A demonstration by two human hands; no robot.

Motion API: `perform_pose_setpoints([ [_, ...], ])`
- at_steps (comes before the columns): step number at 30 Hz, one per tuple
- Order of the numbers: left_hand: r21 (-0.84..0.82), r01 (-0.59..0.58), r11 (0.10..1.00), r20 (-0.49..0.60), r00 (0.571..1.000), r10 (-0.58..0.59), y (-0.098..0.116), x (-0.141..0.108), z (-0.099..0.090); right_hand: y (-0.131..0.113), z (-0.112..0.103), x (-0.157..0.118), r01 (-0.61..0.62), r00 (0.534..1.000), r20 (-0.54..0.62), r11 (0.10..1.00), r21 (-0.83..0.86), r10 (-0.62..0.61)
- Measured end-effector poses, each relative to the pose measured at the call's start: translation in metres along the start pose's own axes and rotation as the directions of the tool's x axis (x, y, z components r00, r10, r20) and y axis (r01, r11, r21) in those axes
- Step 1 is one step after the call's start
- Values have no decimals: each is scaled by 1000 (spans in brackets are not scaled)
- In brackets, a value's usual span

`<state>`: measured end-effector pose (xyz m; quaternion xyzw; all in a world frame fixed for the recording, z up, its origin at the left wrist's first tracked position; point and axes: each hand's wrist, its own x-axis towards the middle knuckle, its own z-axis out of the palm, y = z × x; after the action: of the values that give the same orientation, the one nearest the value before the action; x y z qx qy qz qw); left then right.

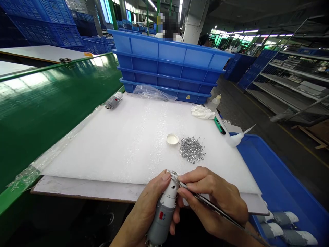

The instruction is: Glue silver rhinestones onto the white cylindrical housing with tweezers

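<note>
My left hand [144, 209] is wrapped round a grey and white cylindrical model [162, 214] with a small red mark, held tilted at the front edge of the table. Metal tweezers [214, 207] are pinched in my right hand [218, 195], their tips touching the white top end of the model. Whether the tips hold a small part cannot be made out. Beyond my hands, a pile of small silvery pieces [192, 149] lies on the white foam sheet [110, 144], beside a small round white dish [172, 139].
Another model [114, 100] lies at the sheet's far left. Stacked blue crates [169, 65] stand behind, a person beyond them. A white cloth [202, 112], green cutter [219, 125] and dropper bottle [235, 139] are at the right, above a blue bin [285, 178] holding several models.
</note>
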<state>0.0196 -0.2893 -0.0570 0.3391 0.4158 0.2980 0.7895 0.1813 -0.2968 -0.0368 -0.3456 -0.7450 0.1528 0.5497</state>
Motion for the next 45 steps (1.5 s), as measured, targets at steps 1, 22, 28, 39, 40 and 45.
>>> perform_pose_setpoints([
  [1, 12, -14, 1000, -1, 1000, 14, 0, 0, 0, 0, 0, -1, 1, 1000, 1, 1000, -4, -1],
  [22, -97, -16, 995, -2, 1000, 15, -6, 7, -1, 0, -1, -9, -153, 986, -53, 987, 47, 155],
  [28, -226, 35, 973, 64, 998, -21, -3, 6, -1, -2, -17, -19, -378, 921, -39, 914, 149, 388],
  [39, -391, -207, 897, -124, 977, 171, 6, 4, 17, -8, -11, -29, -559, 829, 88, 824, 94, 553],
  [40, -412, -229, 882, -156, 971, 179, 7, 3, 19, -9, -7, -32, -581, 813, 108, 810, 83, 572],
  [45, -491, -229, 840, -207, 968, 143, 7, 1, 30, -9, 14, -39, -676, 737, 135, 729, 113, 662],
])
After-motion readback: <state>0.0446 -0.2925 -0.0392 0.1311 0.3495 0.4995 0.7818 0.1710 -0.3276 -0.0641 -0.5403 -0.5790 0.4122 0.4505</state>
